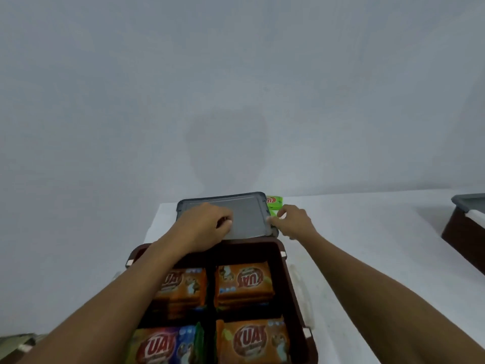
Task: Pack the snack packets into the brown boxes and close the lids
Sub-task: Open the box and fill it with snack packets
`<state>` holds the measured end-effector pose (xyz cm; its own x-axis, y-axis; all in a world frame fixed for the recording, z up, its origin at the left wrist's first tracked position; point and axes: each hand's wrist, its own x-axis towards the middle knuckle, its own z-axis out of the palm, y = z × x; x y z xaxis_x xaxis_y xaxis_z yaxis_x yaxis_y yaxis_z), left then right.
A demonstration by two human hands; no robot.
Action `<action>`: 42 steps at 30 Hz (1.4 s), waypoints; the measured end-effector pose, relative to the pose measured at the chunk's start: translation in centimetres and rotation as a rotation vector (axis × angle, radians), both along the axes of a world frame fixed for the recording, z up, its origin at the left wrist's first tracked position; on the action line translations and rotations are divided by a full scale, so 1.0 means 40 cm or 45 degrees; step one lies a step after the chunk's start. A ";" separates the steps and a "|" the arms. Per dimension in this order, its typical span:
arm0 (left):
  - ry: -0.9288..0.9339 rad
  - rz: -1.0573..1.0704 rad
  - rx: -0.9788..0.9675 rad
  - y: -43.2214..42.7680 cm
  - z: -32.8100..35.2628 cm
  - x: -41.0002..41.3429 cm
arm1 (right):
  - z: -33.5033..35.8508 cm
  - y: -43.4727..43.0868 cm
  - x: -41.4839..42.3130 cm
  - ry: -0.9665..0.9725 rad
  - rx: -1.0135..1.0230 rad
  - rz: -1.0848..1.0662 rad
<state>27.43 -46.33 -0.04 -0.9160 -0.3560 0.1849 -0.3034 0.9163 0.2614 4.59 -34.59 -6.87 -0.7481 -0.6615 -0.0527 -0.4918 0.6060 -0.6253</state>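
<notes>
A brown box (291,282) stands open in front of me, packed with stacks of orange snack packets (245,281). Just beyond its far rim a grey lid (246,216) lies flat on the white table. My left hand (207,227) rests on the lid's near left part with fingers curled on it. My right hand (294,222) grips the lid's right edge with thumb and fingers. A green snack packet (275,200) lies behind the lid at its right corner, partly hidden.
The white table (367,232) runs to the right, where a second brown box (462,232) with a grey lid on top stands at the frame's edge. A bare pale wall fills the upper view. The table's left edge lies close to the open box.
</notes>
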 end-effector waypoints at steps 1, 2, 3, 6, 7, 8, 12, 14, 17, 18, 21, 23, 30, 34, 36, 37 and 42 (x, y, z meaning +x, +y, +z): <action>0.021 0.025 0.006 -0.011 -0.003 -0.021 | -0.016 -0.022 -0.001 -0.010 0.066 0.019; 0.041 0.048 0.017 -0.023 -0.005 -0.047 | -0.035 -0.042 -0.008 -0.022 0.122 0.037; 0.050 0.067 0.029 -0.037 -0.011 -0.076 | -0.061 -0.056 -0.020 -0.049 0.148 0.044; 0.031 0.099 0.076 -0.076 -0.021 -0.134 | -0.124 -0.041 -0.085 -0.213 0.011 -0.047; 0.022 0.106 0.096 -0.086 -0.022 -0.149 | -0.129 -0.013 -0.123 -0.251 -0.027 -0.110; 0.005 0.110 0.108 -0.092 -0.023 -0.169 | -0.133 0.023 -0.172 -0.269 -0.038 -0.166; -0.085 0.119 0.090 -0.102 -0.027 -0.242 | -0.111 0.222 -0.391 -0.154 0.082 -0.345; -0.166 0.135 0.073 -0.104 -0.040 -0.272 | -0.096 0.307 -0.476 -0.068 0.220 -0.420; -0.306 0.163 -0.007 -0.121 -0.063 -0.306 | -0.073 0.393 -0.551 0.014 0.434 -0.544; -0.374 0.159 -0.012 -0.129 -0.072 -0.318 | -0.068 0.409 -0.561 0.039 0.505 -0.588; -0.727 0.112 0.041 -0.147 -0.101 -0.339 | -0.058 0.385 -0.544 0.235 0.559 -0.597; -1.003 0.092 0.039 -0.153 -0.120 -0.342 | -0.053 0.319 -0.504 0.418 0.408 -0.379; -1.082 -0.064 -0.118 -0.190 -0.178 -0.329 | -0.060 -0.006 -0.224 0.539 0.245 0.757; -0.790 -0.036 -0.156 -0.201 -0.134 -0.301 | -0.080 -0.103 -0.174 0.420 0.597 0.913; -0.569 -0.012 -0.201 -0.203 -0.083 -0.262 | -0.080 -0.119 -0.172 0.546 0.684 0.904; -0.471 -0.003 -0.186 -0.200 -0.056 -0.242 | -0.079 -0.118 -0.177 0.654 0.727 0.891; -0.289 -0.047 0.201 -0.164 0.052 -0.097 | -0.028 -0.062 -0.136 0.511 0.416 0.662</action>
